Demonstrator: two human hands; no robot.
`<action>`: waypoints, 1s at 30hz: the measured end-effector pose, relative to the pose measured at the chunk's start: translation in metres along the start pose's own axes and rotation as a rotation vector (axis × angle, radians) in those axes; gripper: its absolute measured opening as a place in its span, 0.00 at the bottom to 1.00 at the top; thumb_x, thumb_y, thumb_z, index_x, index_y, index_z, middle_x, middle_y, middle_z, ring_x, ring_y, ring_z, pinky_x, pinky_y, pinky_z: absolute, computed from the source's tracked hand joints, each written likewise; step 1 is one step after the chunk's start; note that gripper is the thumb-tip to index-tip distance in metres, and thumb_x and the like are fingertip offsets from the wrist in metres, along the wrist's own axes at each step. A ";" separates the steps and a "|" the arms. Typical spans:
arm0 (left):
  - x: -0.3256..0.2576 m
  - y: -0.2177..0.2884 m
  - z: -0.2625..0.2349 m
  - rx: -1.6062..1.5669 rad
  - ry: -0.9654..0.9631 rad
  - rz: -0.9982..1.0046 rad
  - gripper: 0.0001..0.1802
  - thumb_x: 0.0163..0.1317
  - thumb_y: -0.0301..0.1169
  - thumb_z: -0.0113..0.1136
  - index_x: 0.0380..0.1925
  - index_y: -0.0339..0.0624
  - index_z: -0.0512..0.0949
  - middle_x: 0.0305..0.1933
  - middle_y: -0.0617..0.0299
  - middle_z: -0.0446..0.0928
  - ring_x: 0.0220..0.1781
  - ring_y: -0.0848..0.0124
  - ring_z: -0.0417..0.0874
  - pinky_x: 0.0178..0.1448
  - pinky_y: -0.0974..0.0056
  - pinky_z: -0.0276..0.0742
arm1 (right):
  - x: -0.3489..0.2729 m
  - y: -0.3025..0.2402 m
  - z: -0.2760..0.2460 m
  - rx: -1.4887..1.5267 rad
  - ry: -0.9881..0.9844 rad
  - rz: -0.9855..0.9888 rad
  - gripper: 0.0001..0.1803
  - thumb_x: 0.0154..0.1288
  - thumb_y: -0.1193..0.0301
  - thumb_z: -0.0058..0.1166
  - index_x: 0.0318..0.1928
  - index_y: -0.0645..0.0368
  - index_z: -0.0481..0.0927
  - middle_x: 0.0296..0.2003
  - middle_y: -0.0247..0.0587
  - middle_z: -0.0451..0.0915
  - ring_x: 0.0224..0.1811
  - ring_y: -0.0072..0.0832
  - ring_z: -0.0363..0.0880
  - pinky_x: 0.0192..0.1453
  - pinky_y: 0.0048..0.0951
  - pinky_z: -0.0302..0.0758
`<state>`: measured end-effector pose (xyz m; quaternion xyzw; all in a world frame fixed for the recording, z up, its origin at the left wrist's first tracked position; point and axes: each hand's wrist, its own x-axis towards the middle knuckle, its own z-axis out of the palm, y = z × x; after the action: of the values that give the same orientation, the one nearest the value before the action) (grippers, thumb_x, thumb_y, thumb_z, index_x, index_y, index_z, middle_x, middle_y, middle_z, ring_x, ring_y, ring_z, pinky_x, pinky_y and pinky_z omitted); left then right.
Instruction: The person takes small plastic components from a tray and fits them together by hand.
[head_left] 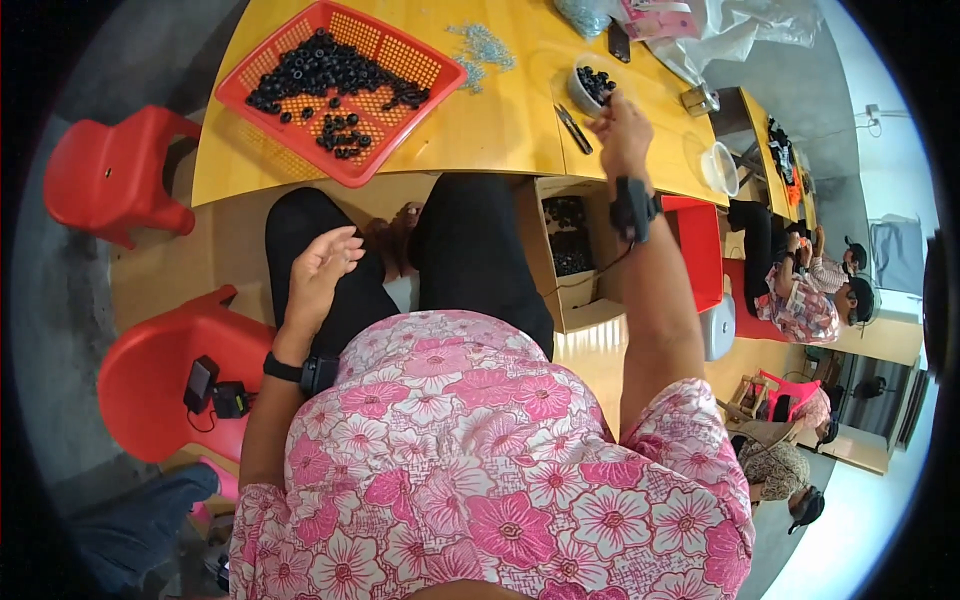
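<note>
My right hand [624, 135] reaches over the table to the near right rim of a small clear bowl [580, 100] of black rings [597, 84]. Its fingers are bent and somewhat apart; I make out nothing held in them. Above my left thigh hangs my left hand [322, 268], loosely open with fingers half bent and nothing visible in it. A red plastic basket [400, 140] at the far left of the table holds a heap of black rings [320, 68] and a smaller cluster nearer me. Beside the bowl lies a dark pair of tweezers or snips [573, 130].
Small clear pieces [482, 48] lie scattered right of the basket. A phone [619, 42], a metal tin [700, 100] and a clear tub [719, 168] are further right. Below the edge stand a cardboard box [575, 312] and a red bin [695, 250]. Red chairs [150, 385] stand left; other people sit right.
</note>
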<state>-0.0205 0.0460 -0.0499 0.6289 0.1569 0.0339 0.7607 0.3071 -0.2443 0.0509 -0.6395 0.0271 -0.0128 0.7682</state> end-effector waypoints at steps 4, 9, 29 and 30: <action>0.001 0.007 0.002 -0.047 0.001 -0.027 0.19 0.66 0.30 0.49 0.56 0.35 0.70 0.50 0.54 0.76 0.49 0.70 0.78 0.52 0.69 0.73 | 0.071 0.007 -0.028 -0.173 0.217 0.098 0.16 0.64 0.67 0.54 0.34 0.73 0.73 0.26 0.50 0.77 0.22 0.36 0.78 0.25 0.33 0.79; 0.011 -0.001 0.000 -0.125 -0.068 -0.018 0.21 0.67 0.34 0.50 0.57 0.34 0.68 0.51 0.55 0.76 0.50 0.71 0.78 0.54 0.67 0.73 | 0.047 0.005 0.004 -0.187 0.039 -0.059 0.12 0.61 0.76 0.53 0.44 0.69 0.78 0.28 0.38 0.78 0.24 0.24 0.76 0.27 0.24 0.76; 0.013 0.002 -0.006 -0.263 -0.138 -0.065 0.21 0.67 0.33 0.50 0.58 0.37 0.68 0.49 0.59 0.75 0.50 0.73 0.77 0.53 0.69 0.75 | -0.065 0.071 0.238 -1.277 -1.150 -0.728 0.13 0.52 0.72 0.57 0.41 0.51 0.82 0.35 0.47 0.82 0.38 0.43 0.81 0.45 0.39 0.77; 0.013 0.004 -0.006 -0.264 -0.143 -0.071 0.21 0.67 0.33 0.50 0.58 0.37 0.68 0.49 0.59 0.75 0.50 0.73 0.77 0.53 0.70 0.75 | -0.064 0.075 0.241 -1.324 -1.170 -0.745 0.13 0.52 0.72 0.57 0.41 0.51 0.82 0.34 0.47 0.82 0.38 0.43 0.81 0.45 0.39 0.77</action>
<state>-0.0094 0.0553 -0.0496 0.5185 0.1188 -0.0177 0.8466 0.2564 0.0092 0.0225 -0.8166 -0.5642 0.0830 0.0893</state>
